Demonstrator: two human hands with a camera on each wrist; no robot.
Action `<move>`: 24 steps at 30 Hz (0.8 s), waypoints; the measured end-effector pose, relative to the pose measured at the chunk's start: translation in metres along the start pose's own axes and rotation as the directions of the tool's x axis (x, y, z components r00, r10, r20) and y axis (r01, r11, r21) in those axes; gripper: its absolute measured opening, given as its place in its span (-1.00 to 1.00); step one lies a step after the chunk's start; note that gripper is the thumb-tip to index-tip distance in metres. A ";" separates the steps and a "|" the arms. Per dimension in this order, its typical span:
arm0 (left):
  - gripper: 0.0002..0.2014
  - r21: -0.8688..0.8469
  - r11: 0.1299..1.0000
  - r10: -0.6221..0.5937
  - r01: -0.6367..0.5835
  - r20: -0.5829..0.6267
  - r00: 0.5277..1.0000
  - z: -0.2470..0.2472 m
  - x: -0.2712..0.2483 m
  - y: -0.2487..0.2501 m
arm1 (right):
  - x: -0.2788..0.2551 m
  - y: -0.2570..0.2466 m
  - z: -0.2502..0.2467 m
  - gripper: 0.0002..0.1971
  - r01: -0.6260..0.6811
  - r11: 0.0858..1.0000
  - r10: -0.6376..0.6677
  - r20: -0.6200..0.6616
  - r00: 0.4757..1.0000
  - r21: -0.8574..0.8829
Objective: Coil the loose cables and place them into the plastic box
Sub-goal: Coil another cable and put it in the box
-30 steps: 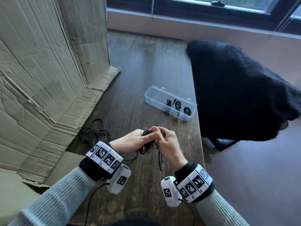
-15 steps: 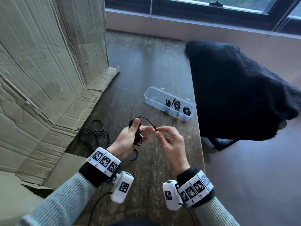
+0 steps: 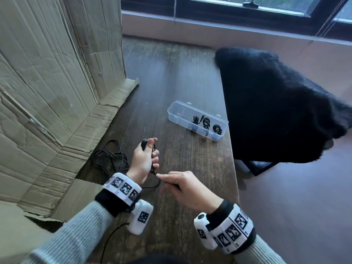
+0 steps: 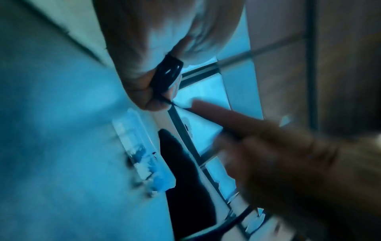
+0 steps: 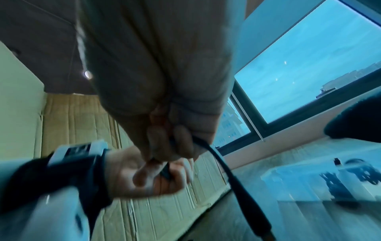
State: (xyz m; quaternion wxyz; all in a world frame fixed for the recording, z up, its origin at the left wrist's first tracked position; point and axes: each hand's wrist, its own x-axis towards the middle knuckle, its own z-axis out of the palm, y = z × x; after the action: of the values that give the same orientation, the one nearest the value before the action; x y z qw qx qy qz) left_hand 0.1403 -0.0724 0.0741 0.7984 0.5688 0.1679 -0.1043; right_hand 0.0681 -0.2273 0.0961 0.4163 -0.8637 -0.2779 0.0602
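Head view: the left hand (image 3: 142,161) is raised over the dark wooden tabletop (image 3: 171,77), its fingers (image 3: 155,154) curled round a small coil of black cable (image 3: 144,144) that shows above the thumb. The right hand (image 3: 187,189) sits just beside it, nearer the body, thumb and forefinger pinching the free end of that cable. A loose black cable (image 3: 109,159) lies tangled on the tabletop to the left, touching the edge of a flattened cardboard sheet (image 3: 57,92). The clear plastic box (image 3: 197,120) stands open farther off near the tabletop's right edge, with small coiled cables (image 3: 206,123) in its right half. A black furry cover (image 3: 276,103) is draped over a chair beside the table.

Left wrist view: blurred; the coil (image 4: 167,73) is wound round the left fingers, and one strand runs out to the right forefinger.

Right wrist view: the right fingers (image 5: 181,143) are pressed together on the black strand, which trails down and away; the left hand (image 5: 148,176) grips its coil just beyond. The box (image 5: 329,179) shows at right.
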 end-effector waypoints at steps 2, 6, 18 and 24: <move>-0.68 0.433 0.867 0.217 -0.249 0.122 0.969 -0.008 0.001 -0.009 | 0.004 -0.005 -0.019 -0.78 0.000 1.000 0.000 0.005 1.000 0.007; -0.16 0.722 0.546 0.146 -0.426 0.419 0.896 -0.010 -0.007 -0.010 | 0.013 0.000 -0.046 -0.92 0.002 1.000 -0.004 -0.113 0.994 -0.012; 0.08 0.490 0.814 -0.179 -0.310 0.721 0.670 0.007 -0.038 0.010 | 0.020 0.023 -0.054 -0.93 -0.163 0.961 0.198 -0.145 0.969 0.224; -0.26 0.265 0.963 -0.101 -0.053 0.535 0.839 0.012 -0.037 0.005 | 0.015 0.040 -0.038 -0.85 -0.144 0.964 0.193 -0.214 0.958 0.223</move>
State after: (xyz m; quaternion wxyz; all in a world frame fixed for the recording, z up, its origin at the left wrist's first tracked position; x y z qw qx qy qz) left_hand 0.1094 -0.0824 0.0968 0.7269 0.6167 -0.0741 -0.2930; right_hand 0.1107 -0.2649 0.0923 0.5263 -0.8377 -0.1442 0.0221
